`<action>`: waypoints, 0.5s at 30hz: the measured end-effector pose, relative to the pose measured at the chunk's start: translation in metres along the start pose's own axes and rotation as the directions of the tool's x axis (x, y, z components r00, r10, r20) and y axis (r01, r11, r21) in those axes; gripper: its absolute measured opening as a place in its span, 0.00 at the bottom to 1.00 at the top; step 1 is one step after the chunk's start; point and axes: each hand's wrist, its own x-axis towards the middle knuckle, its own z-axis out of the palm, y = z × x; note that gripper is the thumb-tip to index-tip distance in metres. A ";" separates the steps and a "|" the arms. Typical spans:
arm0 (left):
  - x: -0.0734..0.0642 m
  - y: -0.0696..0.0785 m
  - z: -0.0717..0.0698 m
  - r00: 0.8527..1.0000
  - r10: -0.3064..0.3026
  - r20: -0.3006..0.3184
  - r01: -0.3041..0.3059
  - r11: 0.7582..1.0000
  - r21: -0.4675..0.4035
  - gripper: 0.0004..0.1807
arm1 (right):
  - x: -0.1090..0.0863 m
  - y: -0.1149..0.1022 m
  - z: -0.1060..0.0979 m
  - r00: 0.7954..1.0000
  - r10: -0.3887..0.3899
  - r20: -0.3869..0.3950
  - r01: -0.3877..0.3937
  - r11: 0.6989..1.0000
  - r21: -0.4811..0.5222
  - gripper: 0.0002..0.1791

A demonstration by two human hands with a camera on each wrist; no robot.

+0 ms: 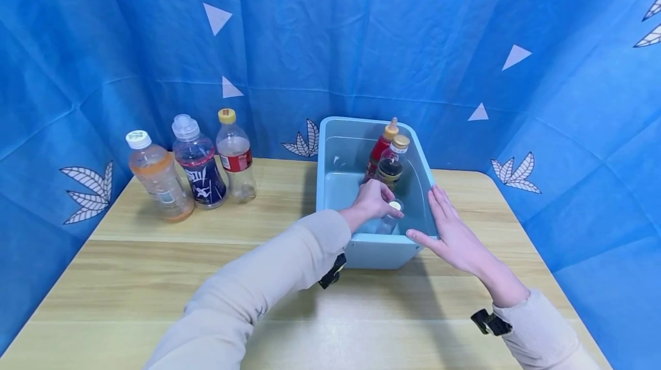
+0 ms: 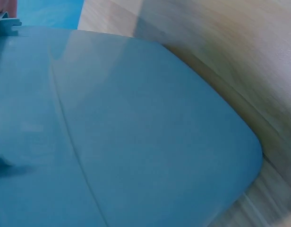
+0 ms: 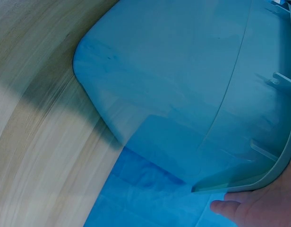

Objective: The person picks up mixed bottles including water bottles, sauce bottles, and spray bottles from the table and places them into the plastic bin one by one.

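Observation:
My left hand (image 1: 373, 201) reaches over the near rim into a light blue plastic bin (image 1: 382, 250). Its thumb and fingers close around the top of a small clear bottle with a white cap (image 1: 395, 205). Just beyond it stand a dark bottle with a gold cap (image 1: 390, 166) and a red bottle with an orange nozzle top (image 1: 381, 146). At the bin's near right corner, my right hand (image 1: 454, 238) rests on the rim with fingers straight and thumb spread. The wrist views mostly show the bin's outer walls (image 2: 150, 118).
Three bottles stand at the left of the wooden table (image 1: 206, 267): an orange-banded one with a white cap (image 1: 162, 178), a dark-labelled one (image 1: 200, 166) and a red-labelled one with a yellow cap (image 1: 236, 158). A blue curtain (image 1: 413, 31) hangs behind the table.

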 end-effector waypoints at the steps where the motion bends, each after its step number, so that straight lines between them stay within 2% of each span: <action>1: 0.000 0.000 0.000 1.000 -0.003 0.003 0.002 1.000 0.007 0.14 | 0.000 0.000 0.000 1.000 0.000 0.000 0.000 1.000 0.000 0.50; 15: 0.003 -0.003 0.004 0.999 -0.028 0.043 0.024 0.996 0.091 0.14 | 0.001 0.000 0.001 1.000 -0.006 -0.002 0.006 1.000 -0.001 0.50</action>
